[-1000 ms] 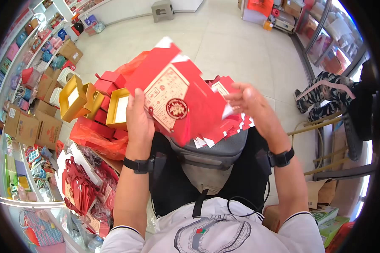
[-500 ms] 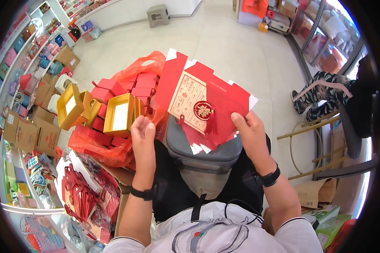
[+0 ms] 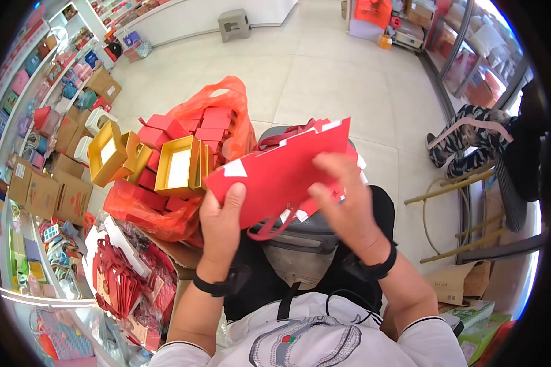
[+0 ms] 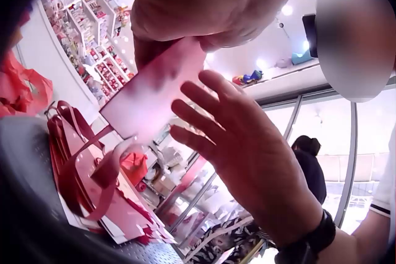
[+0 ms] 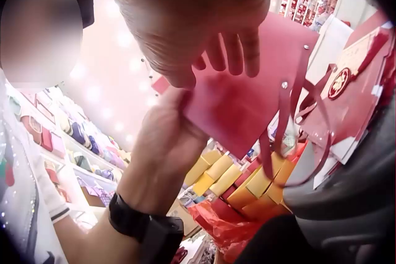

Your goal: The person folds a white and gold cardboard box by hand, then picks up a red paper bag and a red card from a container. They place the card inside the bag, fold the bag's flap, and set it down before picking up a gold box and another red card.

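My left hand (image 3: 222, 217) pinches the near left corner of a flat red card gift-bag blank (image 3: 281, 168), its thumb on top. The blank is tilted above the grey stool (image 3: 274, 131), white corner patches showing. A red ribbon handle (image 5: 284, 118) runs through metal eyelets along one edge. Over the blank's right part is my right hand (image 3: 344, 205), blurred, its fingers extended. In the left wrist view those fingers spread close to the blank. More red blanks (image 5: 346, 112) with ribbons lie stacked on the stool, one bearing a round emblem.
Left of my knees, an orange-red plastic bag (image 3: 147, 217) holds red boxes (image 3: 214, 119) and open gold boxes (image 3: 177, 165). Plastic-wrapped red items (image 3: 119, 278) lie nearer me. Cardboard cartons (image 3: 40, 189) line the shelves. A gold-framed chair (image 3: 450, 189) and a seated person's legs (image 3: 471, 137) are at right.
A blank with a gold panel and emblem passed from my left hand to my right hand. Now my left hand holds a plain red blank lower down, and my right hand is free of any hold.
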A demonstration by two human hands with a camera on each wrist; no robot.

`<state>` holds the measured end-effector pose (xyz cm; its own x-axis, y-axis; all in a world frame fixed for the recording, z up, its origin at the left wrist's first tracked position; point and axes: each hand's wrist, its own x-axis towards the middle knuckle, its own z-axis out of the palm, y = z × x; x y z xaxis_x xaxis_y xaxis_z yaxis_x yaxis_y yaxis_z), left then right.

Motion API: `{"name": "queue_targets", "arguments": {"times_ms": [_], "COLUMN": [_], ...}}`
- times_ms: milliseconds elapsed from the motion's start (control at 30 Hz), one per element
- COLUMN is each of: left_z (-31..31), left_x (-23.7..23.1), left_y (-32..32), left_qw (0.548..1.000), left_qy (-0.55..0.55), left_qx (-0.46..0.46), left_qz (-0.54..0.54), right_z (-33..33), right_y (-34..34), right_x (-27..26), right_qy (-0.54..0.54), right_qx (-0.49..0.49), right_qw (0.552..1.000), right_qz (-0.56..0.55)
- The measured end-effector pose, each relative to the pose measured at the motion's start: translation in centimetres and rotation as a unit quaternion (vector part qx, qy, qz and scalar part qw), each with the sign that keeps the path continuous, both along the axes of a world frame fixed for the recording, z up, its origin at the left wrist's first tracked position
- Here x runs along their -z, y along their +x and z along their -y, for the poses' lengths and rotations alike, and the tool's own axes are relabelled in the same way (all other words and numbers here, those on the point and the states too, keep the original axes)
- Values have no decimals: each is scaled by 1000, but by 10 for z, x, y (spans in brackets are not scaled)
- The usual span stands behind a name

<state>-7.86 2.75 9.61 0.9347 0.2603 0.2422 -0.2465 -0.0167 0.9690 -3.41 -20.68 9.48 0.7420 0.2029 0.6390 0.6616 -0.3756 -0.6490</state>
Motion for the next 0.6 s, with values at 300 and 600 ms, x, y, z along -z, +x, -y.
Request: {"name": "queue_targets", "arguments": {"times_ms": [300, 600], "left_z": [-7, -18], "left_x": [26, 48], "left_y": [12, 27], "left_qw": [998, 999], "left_qy": [-59, 25], "left_qx": [35, -21], "left_qz": [12, 21], "right_z": [7, 18], "right_y": [15, 15], "right_x": [12, 23], "right_qy": [166, 257], "right_qx": [-85, -141], "right_qw": [930, 866], "right_qz": [-315, -406]}}
